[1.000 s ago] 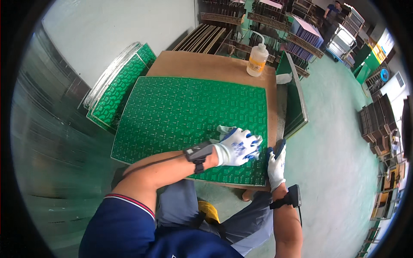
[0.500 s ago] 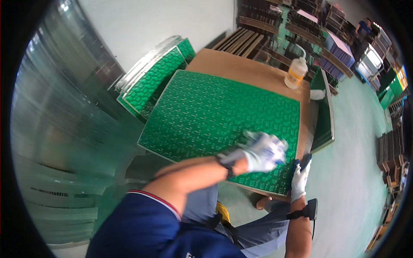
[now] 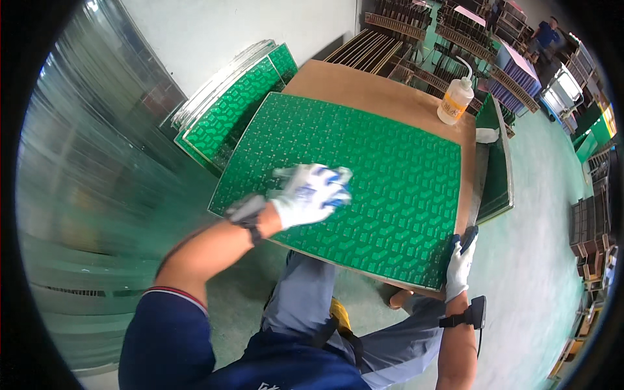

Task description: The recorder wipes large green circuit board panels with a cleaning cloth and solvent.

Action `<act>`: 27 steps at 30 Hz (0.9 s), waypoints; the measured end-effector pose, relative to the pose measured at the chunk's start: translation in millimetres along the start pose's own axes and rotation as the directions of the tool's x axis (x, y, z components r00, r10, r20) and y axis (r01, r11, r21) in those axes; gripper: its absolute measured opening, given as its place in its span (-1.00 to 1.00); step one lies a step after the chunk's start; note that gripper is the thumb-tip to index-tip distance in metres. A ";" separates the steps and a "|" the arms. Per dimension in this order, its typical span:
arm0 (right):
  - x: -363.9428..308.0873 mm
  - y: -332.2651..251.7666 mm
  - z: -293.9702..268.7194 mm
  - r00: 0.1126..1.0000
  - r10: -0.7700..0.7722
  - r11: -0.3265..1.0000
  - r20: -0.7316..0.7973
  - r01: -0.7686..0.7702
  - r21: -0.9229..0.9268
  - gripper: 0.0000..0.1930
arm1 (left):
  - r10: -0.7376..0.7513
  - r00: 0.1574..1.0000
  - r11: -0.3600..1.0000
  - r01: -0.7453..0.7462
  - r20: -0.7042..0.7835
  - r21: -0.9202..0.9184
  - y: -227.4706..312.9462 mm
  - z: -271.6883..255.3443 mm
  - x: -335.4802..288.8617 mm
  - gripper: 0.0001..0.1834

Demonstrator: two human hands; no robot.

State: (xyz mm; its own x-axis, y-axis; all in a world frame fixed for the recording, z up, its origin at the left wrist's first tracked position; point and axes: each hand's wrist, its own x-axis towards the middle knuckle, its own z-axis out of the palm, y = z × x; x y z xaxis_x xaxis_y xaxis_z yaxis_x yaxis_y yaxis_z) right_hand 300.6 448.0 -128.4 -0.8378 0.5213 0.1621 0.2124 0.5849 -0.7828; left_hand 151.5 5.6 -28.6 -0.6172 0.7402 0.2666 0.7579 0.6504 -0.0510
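A large green panel (image 3: 364, 156) with a repeating raised pattern lies flat on a brown board (image 3: 370, 81). My left hand (image 3: 311, 196), in a white glove with blue patches, presses a pale, crumpled cloth (image 3: 344, 174) onto the panel's left-middle part. Most of that cloth is hidden under the fingers. At the panel's near right corner, my right hand (image 3: 460, 263) rests against the edge, also gloved, its dark fingertips stretched out and apart. A translucent squeeze bottle (image 3: 455, 102) with a bent spout and orange label stands on the board's far right.
Several similar green panels (image 3: 227, 107) lean in a stack at the left by the white wall (image 3: 240, 26). Another panel (image 3: 497, 166) stands upright beyond the right edge, next to a white bundle (image 3: 486, 135). Racks and a person (image 3: 545, 36) are farther back.
My left hand has swept leftward across the panel with the cloth, from the near right area to the left-middle. My right hand stays at the right edge.
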 end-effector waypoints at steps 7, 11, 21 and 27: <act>0.3 2.2 -4.0 0.999 0.026 0.996 0.029 -0.028 0.079 -0.31 | 0.205 0.979 0.961 -0.202 -0.005 -0.189 157.8 24.5 103.4 -0.30; -1.1 2.7 -0.7 0.999 0.032 0.999 -0.001 -0.032 0.041 -0.32 | 0.264 0.961 0.943 -0.275 -0.083 -0.188 90.6 10.6 53.6 -0.42; -9.0 -35.9 2.1 0.997 0.066 0.997 -0.045 -0.064 0.045 -0.29 | -0.129 0.992 0.991 0.128 -0.013 -0.024 28.4 0.2 17.8 -0.42; -35.2 -28.6 -17.2 0.984 0.137 0.954 0.113 -0.162 0.254 -0.14 | 0.374 0.928 0.910 -0.364 0.010 -0.197 167.1 18.6 97.9 -0.29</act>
State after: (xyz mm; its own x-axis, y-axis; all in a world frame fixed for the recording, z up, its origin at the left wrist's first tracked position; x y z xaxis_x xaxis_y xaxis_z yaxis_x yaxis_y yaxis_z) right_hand 332.7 423.6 -101.4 -0.8521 0.5232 -0.0159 0.2109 0.3155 -0.9252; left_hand 213.7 189.9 -28.9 -0.2916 0.9313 0.2182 0.9563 0.2887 0.0457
